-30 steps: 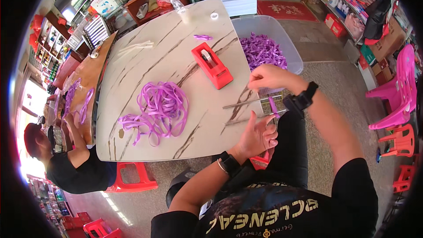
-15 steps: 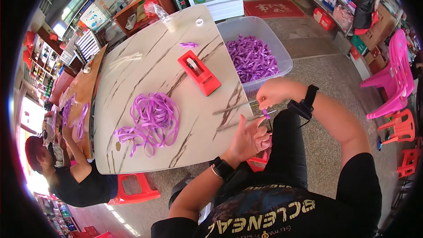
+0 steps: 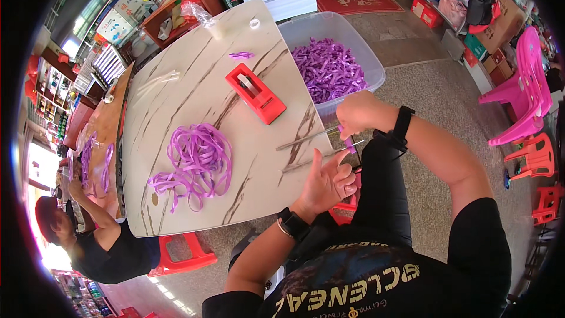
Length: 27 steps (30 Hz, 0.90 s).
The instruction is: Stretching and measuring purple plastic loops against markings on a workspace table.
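Observation:
A thin metal rod (image 3: pixel 318 158) reaches past the right edge of the marbled table, with a bit of purple ribbon (image 3: pixel 347 140) around or against its tip. From above, my right hand (image 3: pixel 362 113) pinches the upper part of this ribbon. My left hand (image 3: pixel 331 184) is below the rod, palm up and thumb raised. Its index fingertip reaches the rod by the ribbon while the other fingers curl loosely; it grips nothing that I can see. Another rod (image 3: pixel 306 139) lies parallel, farther away. A tangled heap of purple ribbon (image 3: pixel 197 156) rests on the table.
A red tape dispenser (image 3: pixel 256 94) stands mid-table, beyond it a small purple ribbon bundle (image 3: pixel 241 55) and a white roll (image 3: pixel 254 23). A clear plastic bin (image 3: pixel 376 73) of purple ribbon pieces abuts the table's right side. Another person (image 3: pixel 106 247) sits at the left.
My right hand has drawn a length of purple ribbon up at the rod's tip. My left index finger stays by the rod. The whole view has shifted slightly.

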Tool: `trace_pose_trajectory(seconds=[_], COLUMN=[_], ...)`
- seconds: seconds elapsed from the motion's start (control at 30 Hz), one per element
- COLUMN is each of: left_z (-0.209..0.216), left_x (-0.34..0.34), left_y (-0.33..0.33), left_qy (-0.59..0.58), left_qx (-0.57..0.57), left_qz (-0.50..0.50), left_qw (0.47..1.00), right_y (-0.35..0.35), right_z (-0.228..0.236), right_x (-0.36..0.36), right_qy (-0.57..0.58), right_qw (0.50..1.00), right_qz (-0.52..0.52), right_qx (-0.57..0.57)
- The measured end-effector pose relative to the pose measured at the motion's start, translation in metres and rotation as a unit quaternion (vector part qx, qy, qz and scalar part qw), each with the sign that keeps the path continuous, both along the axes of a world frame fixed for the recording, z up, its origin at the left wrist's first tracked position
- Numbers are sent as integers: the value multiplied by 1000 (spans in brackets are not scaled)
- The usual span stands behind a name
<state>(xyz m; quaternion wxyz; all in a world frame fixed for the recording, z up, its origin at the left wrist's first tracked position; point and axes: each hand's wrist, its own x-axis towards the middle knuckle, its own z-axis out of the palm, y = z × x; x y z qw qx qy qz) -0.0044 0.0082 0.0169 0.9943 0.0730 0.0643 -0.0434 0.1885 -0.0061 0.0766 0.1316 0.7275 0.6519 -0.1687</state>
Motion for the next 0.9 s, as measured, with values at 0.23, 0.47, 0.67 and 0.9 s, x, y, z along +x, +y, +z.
trace_pose_trajectory(seconds=[0.23, 0.47, 0.67, 0.9], left_z=[-2, 2, 5, 4], left_x=[1, 2, 3, 2], left_y=[0, 0, 0, -1], left_qy=[1, -4, 1, 18], left_qx=[4, 4, 9, 21], left_qz=[7, -3, 4, 7], left_qw=[1000, 1000, 1000, 1000], right_y=[-23, -58, -53, -37], right_z=[4, -90, -157, -150], right_x=[6, 37, -22, -40], right_qy=[-30, 517, 888, 961], right_qw=[988, 729, 277, 154], right_qz=[-24, -378, -350, -222], right_qx=[152, 242, 108, 55])
